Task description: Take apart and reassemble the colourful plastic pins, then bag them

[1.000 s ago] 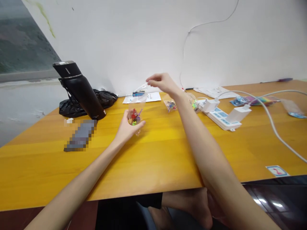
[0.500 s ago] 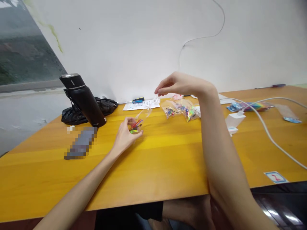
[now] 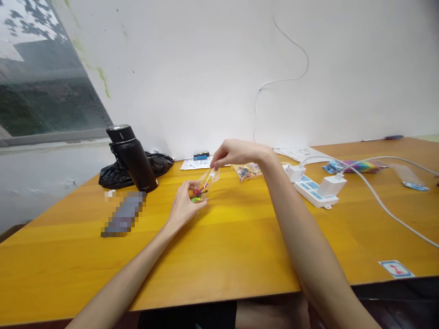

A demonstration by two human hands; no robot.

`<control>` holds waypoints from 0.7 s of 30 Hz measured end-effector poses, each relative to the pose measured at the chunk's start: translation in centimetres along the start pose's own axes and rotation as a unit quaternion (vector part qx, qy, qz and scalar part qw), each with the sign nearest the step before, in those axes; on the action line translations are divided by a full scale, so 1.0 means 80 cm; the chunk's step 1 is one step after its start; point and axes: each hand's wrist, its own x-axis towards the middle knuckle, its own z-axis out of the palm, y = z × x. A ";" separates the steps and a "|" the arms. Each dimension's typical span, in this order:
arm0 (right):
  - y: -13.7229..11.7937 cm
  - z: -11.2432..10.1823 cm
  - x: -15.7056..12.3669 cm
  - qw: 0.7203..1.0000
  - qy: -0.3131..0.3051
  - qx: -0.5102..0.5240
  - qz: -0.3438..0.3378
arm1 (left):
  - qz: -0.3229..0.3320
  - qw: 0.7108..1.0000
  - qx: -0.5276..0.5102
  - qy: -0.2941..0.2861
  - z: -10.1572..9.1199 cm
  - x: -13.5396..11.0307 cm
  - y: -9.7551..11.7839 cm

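Note:
My left hand (image 3: 187, 201) is closed round a small clear plastic bag (image 3: 214, 177) standing low over the table. Red, purple, black and yellow-green little plastic pieces (image 3: 196, 193) show inside it, between thumb and fingers. From above, my right hand (image 3: 233, 153) reaches over with bent wrist, its fingertips pinched on a thin white strip (image 3: 208, 176). The strip slants down to the bag's mouth; whether its lower end is inside I cannot tell. Behind my right wrist lies another clear bag of coloured pieces (image 3: 245, 172), partly covered by the arm.
A black bottle (image 3: 133, 160) stands at the left before a black plastic bag (image 3: 159, 163), near a blurred-out flat object (image 3: 124, 214). A screwdriver (image 3: 200, 156) lies on paper at the back. Right are a power strip (image 3: 313, 192), white cables (image 3: 377, 194) and a rainbow-coloured packet (image 3: 363, 166).
My right hand has come down and left toward the bag, bringing the white strip to its mouth. My left hand keeps its hold on the bag. The view has shifted, showing the power strip.

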 end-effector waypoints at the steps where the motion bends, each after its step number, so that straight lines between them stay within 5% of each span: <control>1: -0.004 0.003 0.003 1.000 -0.005 0.001 -0.005 | 0.002 1.000 -0.005 0.002 0.000 0.000 0.000; 21: -0.004 0.038 0.038 0.990 -0.093 0.068 -0.086 | -0.080 0.995 -0.056 -0.005 0.000 0.001 0.011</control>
